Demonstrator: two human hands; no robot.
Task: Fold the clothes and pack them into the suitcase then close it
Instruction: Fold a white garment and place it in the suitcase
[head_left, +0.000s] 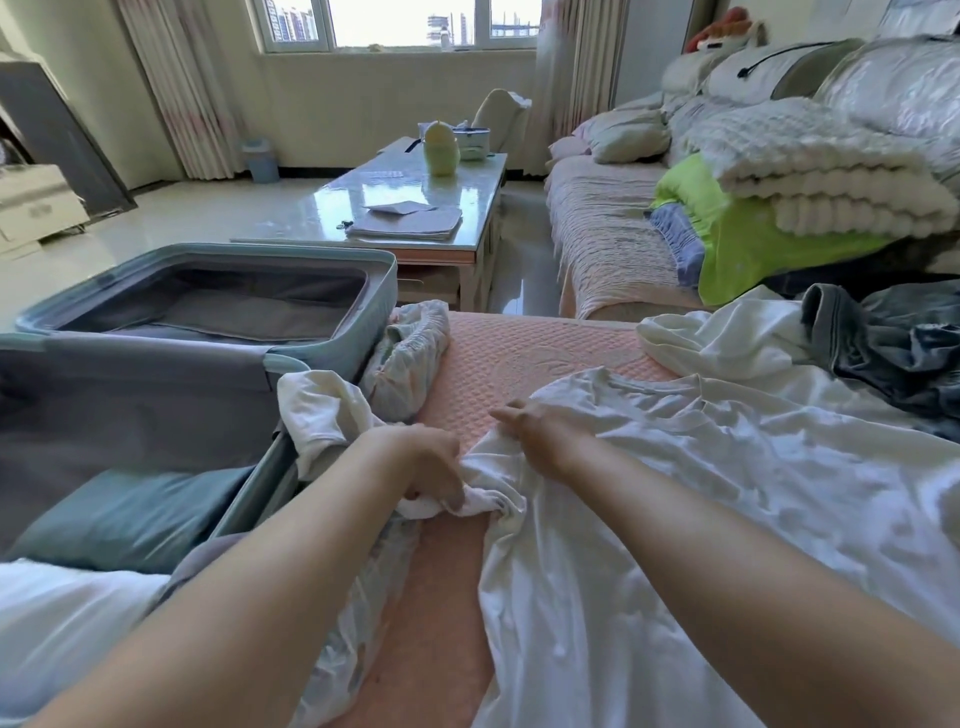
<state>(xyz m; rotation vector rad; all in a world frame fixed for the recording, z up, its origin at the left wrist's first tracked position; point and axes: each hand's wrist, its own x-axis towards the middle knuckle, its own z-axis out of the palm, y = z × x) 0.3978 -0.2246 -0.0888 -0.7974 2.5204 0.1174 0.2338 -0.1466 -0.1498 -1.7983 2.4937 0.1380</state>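
folding is just starting: the white shirt (727, 493) lies spread on the pink cover (519, 353), right of the open suitcase (311, 260). the left hand (431, 467) grips its bunched sleeve, the right hand (535, 431) rests fairly flat on the shoulder. next, i'd say, fold that sleeve rightward over the chest.

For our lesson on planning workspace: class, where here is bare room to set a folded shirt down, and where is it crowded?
Free: the pink cover between the gathered garment and the white T-shirt; the suitcase's far half, beyond the folded teal garment. Crowded: the right, where T-shirt and jeans meet, and around the left hand and right hand.
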